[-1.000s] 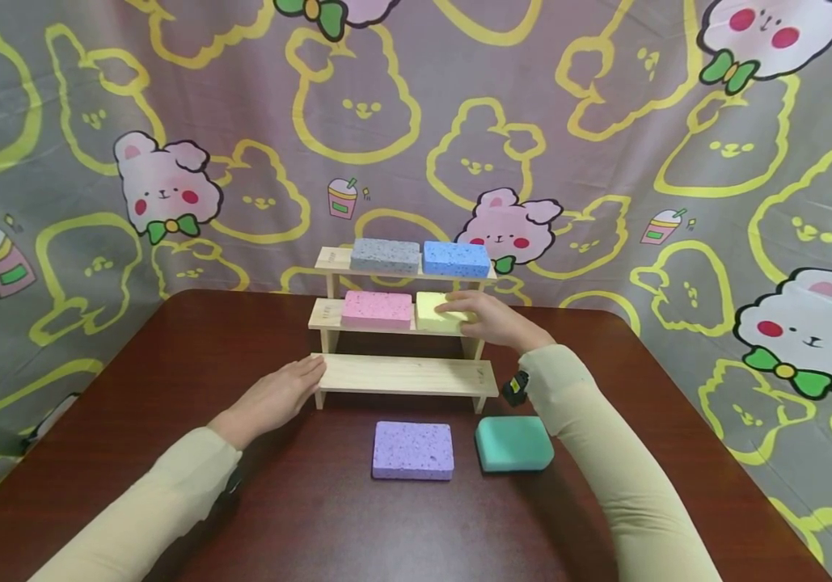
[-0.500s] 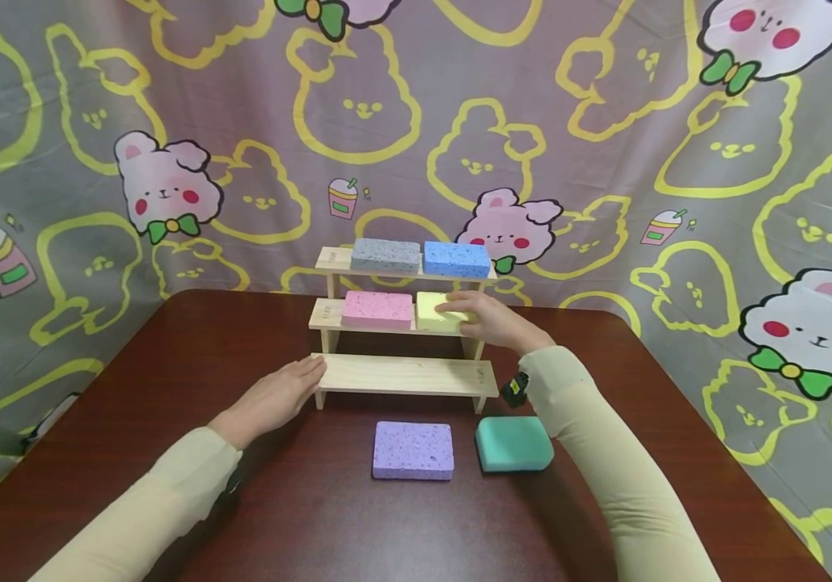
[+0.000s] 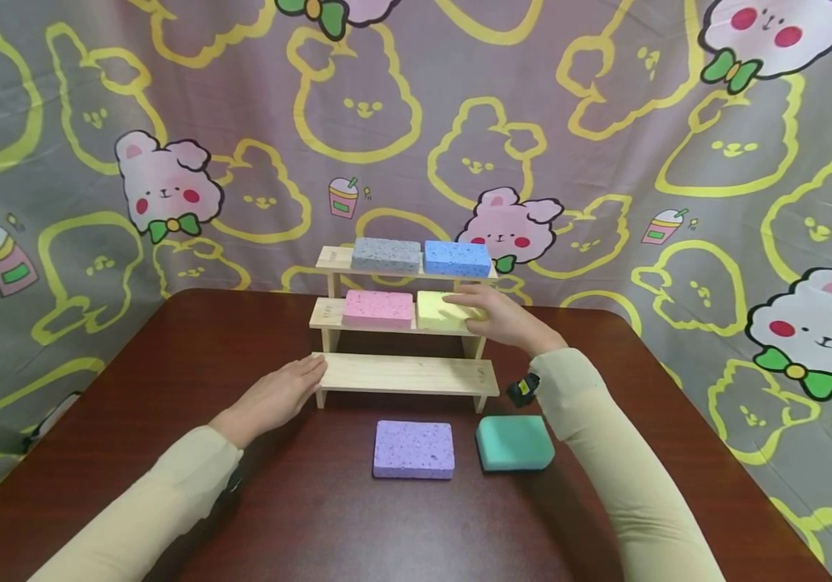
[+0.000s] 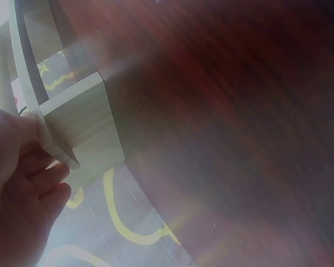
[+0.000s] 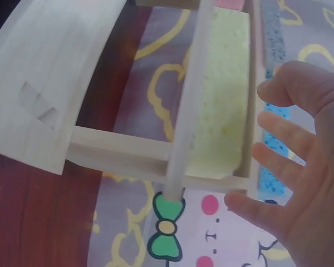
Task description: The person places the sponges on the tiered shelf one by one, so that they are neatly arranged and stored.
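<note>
My left hand (image 3: 273,396) grips the left end of the lowest step of a three-step wooden display stand (image 3: 401,374). In the left wrist view, the fingers (image 4: 49,179) curl at the end of that board. My right hand (image 3: 506,315) is beside the yellow sponge (image 3: 433,311) at the right of the middle step. Seen from the right wrist, its fingers are spread and stand apart from the yellow sponge (image 5: 222,94). A pink sponge (image 3: 377,309) lies left of the yellow one. Grey (image 3: 385,255) and blue (image 3: 457,258) sponges lie on the top step.
A purple sponge (image 3: 413,449) and a green sponge (image 3: 515,443) lie on the dark brown table (image 3: 299,517) in front of the stand. Behind the table hangs a patterned curtain (image 3: 241,81). A small black device (image 3: 523,390) is at the right cuff.
My right hand has drawn slightly right and up, off the yellow sponge, which stays on the middle step. The left hand keeps its place on the stand.
</note>
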A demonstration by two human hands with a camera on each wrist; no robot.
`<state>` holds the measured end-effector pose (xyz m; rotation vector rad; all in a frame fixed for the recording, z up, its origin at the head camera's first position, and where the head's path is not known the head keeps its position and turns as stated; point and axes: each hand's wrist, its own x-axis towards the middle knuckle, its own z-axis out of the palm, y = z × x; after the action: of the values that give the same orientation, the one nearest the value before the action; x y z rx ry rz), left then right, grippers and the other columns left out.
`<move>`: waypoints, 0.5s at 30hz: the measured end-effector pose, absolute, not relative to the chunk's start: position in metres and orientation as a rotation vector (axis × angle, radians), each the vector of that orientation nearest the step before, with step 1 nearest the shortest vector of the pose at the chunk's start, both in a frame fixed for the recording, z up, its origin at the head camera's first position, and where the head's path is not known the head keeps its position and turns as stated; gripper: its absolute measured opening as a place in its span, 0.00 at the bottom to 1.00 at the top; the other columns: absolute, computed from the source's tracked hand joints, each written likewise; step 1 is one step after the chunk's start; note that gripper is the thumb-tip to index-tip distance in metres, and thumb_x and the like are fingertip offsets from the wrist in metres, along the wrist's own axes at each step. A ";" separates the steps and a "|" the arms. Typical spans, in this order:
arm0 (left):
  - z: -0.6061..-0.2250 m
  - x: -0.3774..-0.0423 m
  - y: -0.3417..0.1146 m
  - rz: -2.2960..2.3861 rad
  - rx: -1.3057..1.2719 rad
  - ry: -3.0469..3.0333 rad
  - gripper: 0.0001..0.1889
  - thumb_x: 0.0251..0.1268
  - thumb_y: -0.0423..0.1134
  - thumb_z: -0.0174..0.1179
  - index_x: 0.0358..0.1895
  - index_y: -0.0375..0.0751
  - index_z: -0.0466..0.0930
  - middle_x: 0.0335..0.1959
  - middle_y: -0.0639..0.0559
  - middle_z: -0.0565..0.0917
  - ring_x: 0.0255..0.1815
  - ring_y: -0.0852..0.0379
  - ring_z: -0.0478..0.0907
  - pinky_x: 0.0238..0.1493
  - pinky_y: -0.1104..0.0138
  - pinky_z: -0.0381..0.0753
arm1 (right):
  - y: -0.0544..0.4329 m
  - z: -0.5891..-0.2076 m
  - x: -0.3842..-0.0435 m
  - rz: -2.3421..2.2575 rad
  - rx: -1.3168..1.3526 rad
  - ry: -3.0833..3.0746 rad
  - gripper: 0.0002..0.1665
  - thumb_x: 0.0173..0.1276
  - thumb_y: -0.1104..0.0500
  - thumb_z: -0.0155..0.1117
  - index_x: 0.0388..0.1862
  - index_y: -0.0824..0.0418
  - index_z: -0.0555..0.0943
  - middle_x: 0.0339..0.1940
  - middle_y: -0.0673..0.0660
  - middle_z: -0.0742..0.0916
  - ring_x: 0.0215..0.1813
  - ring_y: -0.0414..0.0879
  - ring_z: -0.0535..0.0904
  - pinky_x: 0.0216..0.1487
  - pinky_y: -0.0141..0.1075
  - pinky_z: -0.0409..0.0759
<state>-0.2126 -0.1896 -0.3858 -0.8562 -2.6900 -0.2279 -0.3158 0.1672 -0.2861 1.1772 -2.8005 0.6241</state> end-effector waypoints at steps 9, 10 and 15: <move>-0.386 -0.212 -0.190 -0.224 -0.859 -2.688 0.19 0.63 0.31 0.56 0.56 0.25 0.72 0.55 0.33 0.74 0.58 0.40 0.70 0.58 0.51 0.68 | 0.179 -0.282 -0.307 0.636 1.197 -2.755 0.28 0.61 0.68 0.57 0.62 0.60 0.72 0.67 0.65 0.67 0.68 0.60 0.57 0.63 0.56 0.61; -0.387 -0.213 -0.190 -0.224 -0.857 -2.688 0.19 0.63 0.31 0.56 0.56 0.25 0.72 0.55 0.33 0.74 0.58 0.40 0.70 0.58 0.51 0.68 | 0.180 -0.282 -0.306 0.639 1.197 -2.749 0.28 0.61 0.68 0.57 0.62 0.60 0.72 0.66 0.65 0.67 0.68 0.60 0.57 0.63 0.56 0.60; -0.387 -0.213 -0.189 -0.224 -0.858 -2.681 0.19 0.63 0.31 0.56 0.56 0.25 0.72 0.55 0.33 0.74 0.57 0.40 0.70 0.58 0.51 0.69 | 0.189 -0.281 -0.296 0.669 1.194 -2.728 0.28 0.61 0.67 0.59 0.62 0.59 0.72 0.66 0.64 0.68 0.67 0.60 0.58 0.63 0.57 0.60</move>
<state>-0.2126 -0.1893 -0.3868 -0.8579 -2.6814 -0.2239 -0.2956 0.1886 -0.2806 1.1943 -2.7277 0.6694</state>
